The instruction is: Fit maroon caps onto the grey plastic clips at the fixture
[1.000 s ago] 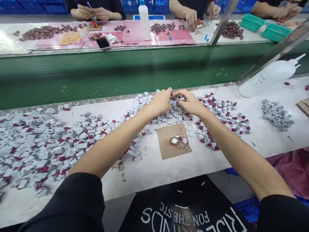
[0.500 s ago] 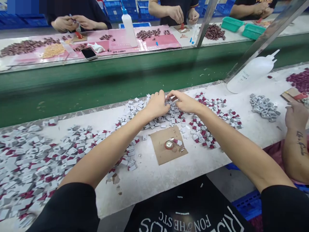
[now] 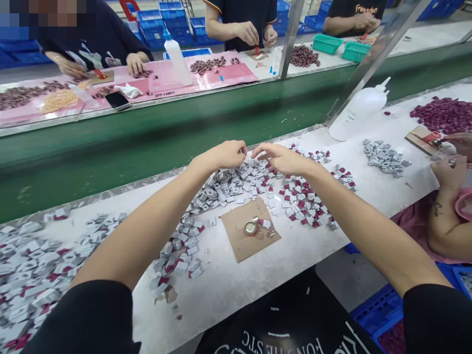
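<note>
Grey pieces (image 3: 239, 183) strew the white table (image 3: 210, 295); beyond, seemingly stacked blue crates (image 3: 150, 30).

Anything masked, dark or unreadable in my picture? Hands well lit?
Head view: left hand and right hand are well lit; head view: a darker band crosses the green strip; head view: pixelation masks the top-left corner, print on the nearer white bottle is unreadable.

The left arm (image 3: 147, 216) reached toward half past one, left hand (image 3: 229, 154) turned to three o'clock, fingers (image 3: 242, 148) curled; the right arm (image 3: 363, 231) slanted toward half past ten, right hand (image 3: 283, 159) with forefinger extended.
</note>
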Tool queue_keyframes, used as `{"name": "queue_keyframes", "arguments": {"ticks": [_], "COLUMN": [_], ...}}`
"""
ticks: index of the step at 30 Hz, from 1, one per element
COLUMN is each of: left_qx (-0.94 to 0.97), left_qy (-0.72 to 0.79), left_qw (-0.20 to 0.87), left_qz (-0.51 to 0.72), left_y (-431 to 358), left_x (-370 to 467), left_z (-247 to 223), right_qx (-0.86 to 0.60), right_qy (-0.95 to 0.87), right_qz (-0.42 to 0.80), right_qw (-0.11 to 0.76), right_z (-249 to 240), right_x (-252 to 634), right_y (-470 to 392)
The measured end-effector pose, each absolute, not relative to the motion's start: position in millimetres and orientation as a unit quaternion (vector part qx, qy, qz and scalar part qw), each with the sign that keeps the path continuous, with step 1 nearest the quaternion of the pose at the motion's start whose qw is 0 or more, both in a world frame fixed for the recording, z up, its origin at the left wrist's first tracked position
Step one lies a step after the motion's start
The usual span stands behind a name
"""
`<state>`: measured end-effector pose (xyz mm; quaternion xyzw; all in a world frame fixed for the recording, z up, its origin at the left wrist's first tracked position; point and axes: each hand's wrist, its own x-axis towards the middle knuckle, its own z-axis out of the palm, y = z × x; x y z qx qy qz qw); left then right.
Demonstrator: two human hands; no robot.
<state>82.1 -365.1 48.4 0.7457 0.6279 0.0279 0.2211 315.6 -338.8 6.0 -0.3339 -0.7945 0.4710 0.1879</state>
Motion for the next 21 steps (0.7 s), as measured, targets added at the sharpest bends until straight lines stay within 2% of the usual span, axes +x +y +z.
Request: {"name": "queue_keyframes", "arguments": {"ticks": [7, 15, 21], "left_qx": [0.761, 0.8, 0.798], "left_qy": [0.621, 0.571, 0.584], "left_qw": [0.183, 0.182, 0.143], "left_qz": [0.031, -0.002, 0.044], "left_y": [-357.7, -379.9, -401.5], "left_x": [90.2, 108.4, 112.2], "left_z": [36.5, 18.3, 27.6], "right_qx": [-0.399, -0.386, -0.411], "right_qy": [-0.85, -0.878, -0.861], "right_qz": [0.263, 0.229, 0.225], "right_qw": [0.222, 0.166, 0.197], "right_z": [-0.6, -33.1, -8.0], "right_x": [320.5, 318.2, 348.8], "right_y": [-324.5, -334.5, -351.6]}}
